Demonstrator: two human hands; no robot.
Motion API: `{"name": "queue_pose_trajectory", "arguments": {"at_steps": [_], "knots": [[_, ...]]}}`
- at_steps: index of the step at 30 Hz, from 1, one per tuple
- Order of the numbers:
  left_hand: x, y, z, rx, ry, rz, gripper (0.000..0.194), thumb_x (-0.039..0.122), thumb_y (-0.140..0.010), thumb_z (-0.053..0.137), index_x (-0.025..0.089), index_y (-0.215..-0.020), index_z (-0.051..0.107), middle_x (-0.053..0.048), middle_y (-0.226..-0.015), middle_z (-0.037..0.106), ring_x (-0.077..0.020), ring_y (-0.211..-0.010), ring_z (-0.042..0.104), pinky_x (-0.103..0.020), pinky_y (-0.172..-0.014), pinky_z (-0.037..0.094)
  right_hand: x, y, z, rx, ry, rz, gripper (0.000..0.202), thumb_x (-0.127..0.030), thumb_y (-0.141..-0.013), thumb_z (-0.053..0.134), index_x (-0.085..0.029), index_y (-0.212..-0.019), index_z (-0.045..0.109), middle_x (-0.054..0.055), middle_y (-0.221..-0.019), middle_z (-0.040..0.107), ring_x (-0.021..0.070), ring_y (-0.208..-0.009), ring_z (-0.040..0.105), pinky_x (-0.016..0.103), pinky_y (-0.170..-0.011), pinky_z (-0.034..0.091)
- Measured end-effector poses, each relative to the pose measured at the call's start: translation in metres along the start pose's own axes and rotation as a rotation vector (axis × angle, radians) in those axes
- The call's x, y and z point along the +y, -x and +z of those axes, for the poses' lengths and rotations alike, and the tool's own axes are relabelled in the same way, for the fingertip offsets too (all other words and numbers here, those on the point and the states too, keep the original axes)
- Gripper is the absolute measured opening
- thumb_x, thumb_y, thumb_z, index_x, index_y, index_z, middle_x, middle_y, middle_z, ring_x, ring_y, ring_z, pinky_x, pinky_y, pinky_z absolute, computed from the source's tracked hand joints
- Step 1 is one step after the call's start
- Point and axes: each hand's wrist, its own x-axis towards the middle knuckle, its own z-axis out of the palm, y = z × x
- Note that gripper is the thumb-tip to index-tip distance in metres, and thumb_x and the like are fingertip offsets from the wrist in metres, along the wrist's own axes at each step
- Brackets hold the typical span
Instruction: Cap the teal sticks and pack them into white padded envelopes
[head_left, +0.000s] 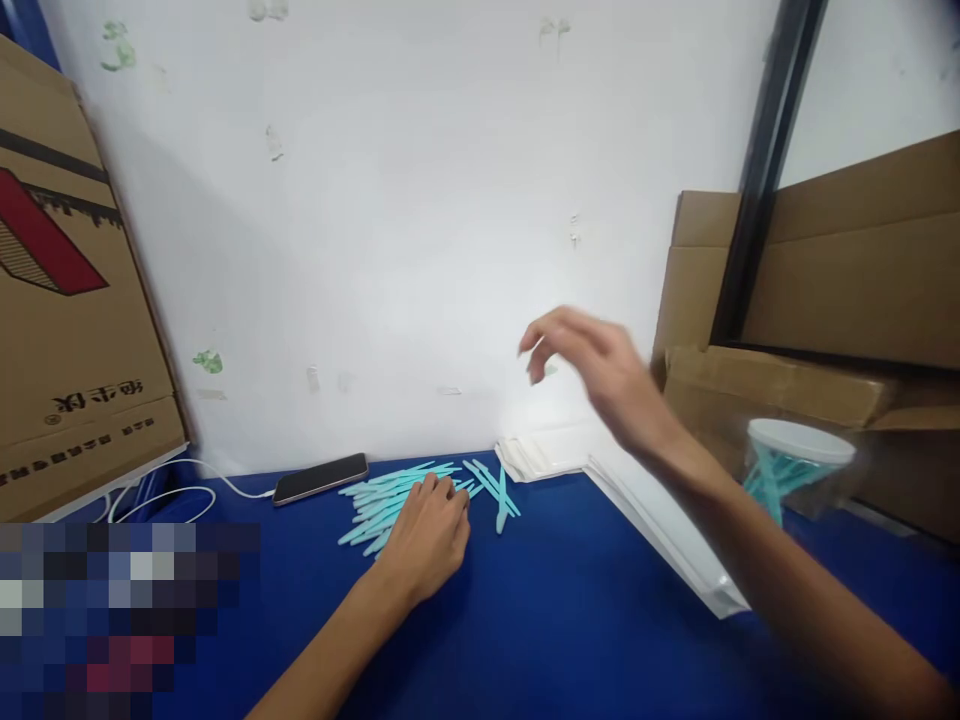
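Observation:
A pile of slim turquoise plastic sticks (371,508), each with a wider, paler end, lies on the blue tabletop. My left hand (426,522) rests on the right side of this pile with its fingers curled down onto the sticks; its fingertips are hidden. Just right of it, a few loose turquoise sticks (501,495) lie crossed. Up in the air before the wall is my right hand (581,350), its fingers curved and apart, holding nothing and slightly blurred. Below and behind it are flat white sleeves or bags (652,520), partly covered by my right forearm.
A clear tub with a white rim (801,440) holds more turquoise sticks at the right. Left of the pile lies a phone (321,480) with a white cable (217,463). Cardboard boxes (67,330) stand left and right (772,385). The white wall (420,220) bounds the back.

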Motion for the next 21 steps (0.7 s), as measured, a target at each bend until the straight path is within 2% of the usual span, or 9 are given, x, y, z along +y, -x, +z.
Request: {"name": "queue_pose_trajectory", "arguments": {"at_steps": [3, 7, 11, 13, 17, 21], "knots": [[-0.001, 0.0, -0.001, 0.0, -0.024, -0.016, 0.025, 0.019, -0.096, 0.04, 0.019, -0.092, 0.065, -0.01, -0.093, 0.062, -0.0264, -0.092, 0.054, -0.041, -0.081, 0.045, 0.008, -0.01, 0.008, -0.128, -0.018, 0.094, 0.037, -0.038, -0.1, 0.04, -0.019, -0.081, 0.065, 0.001, -0.069, 0.064, 0.0149, -0.07, 0.059, 0.027, -0.066, 0.042], [-0.006, 0.0, 0.0, -0.009, -0.056, -0.047, 0.024, 0.016, -0.094, 0.041, 0.017, -0.095, 0.065, -0.012, -0.098, 0.061, -0.0283, -0.096, 0.053, -0.044, -0.084, 0.045, 0.021, -0.005, 0.017, -0.381, 0.239, 0.171, 0.037, -0.043, -0.098, 0.044, -0.022, -0.085, 0.07, 0.001, -0.072, 0.07, 0.0145, -0.062, 0.059, 0.026, -0.057, 0.038], [-0.012, 0.0, 0.002, -0.017, -0.081, -0.082, 0.022, 0.015, -0.092, 0.044, 0.018, -0.096, 0.065, -0.012, -0.1, 0.061, -0.0284, -0.096, 0.053, -0.044, -0.083, 0.045, 0.045, 0.004, 0.03, -0.681, 0.518, 0.185, 0.024, -0.042, -0.091, 0.058, -0.025, -0.096, 0.074, 0.004, -0.082, 0.074, 0.0198, -0.072, 0.066, 0.027, -0.06, 0.041], [-0.014, 0.0, 0.003, -0.017, -0.087, -0.091, 0.021, 0.016, -0.092, 0.044, 0.019, -0.096, 0.065, -0.011, -0.1, 0.06, -0.0277, -0.096, 0.053, -0.043, -0.083, 0.045, 0.06, 0.005, 0.037, -0.781, 0.582, 0.203, 0.022, -0.042, -0.089, 0.06, -0.027, -0.098, 0.075, 0.005, -0.09, 0.075, 0.022, -0.08, 0.068, 0.027, -0.061, 0.043], [-0.015, 0.0, 0.005, -0.016, -0.09, -0.091, 0.021, 0.015, -0.09, 0.046, 0.02, -0.098, 0.065, -0.011, -0.102, 0.061, -0.0274, -0.096, 0.053, -0.043, -0.083, 0.046, 0.085, 0.005, 0.044, -0.856, 0.647, 0.237, 0.021, -0.038, -0.083, 0.069, -0.027, -0.101, 0.075, 0.006, -0.097, 0.075, 0.0252, -0.089, 0.069, 0.029, -0.066, 0.045], [-0.015, -0.001, 0.004, -0.008, -0.082, -0.09, 0.022, 0.014, -0.091, 0.045, 0.02, -0.098, 0.065, -0.011, -0.1, 0.06, -0.0272, -0.096, 0.053, -0.042, -0.082, 0.046, 0.092, 0.001, 0.039, -0.833, 0.658, 0.258, 0.019, -0.035, -0.081, 0.072, -0.025, -0.097, 0.076, 0.006, -0.094, 0.075, 0.0249, -0.086, 0.069, 0.029, -0.064, 0.045]]}}
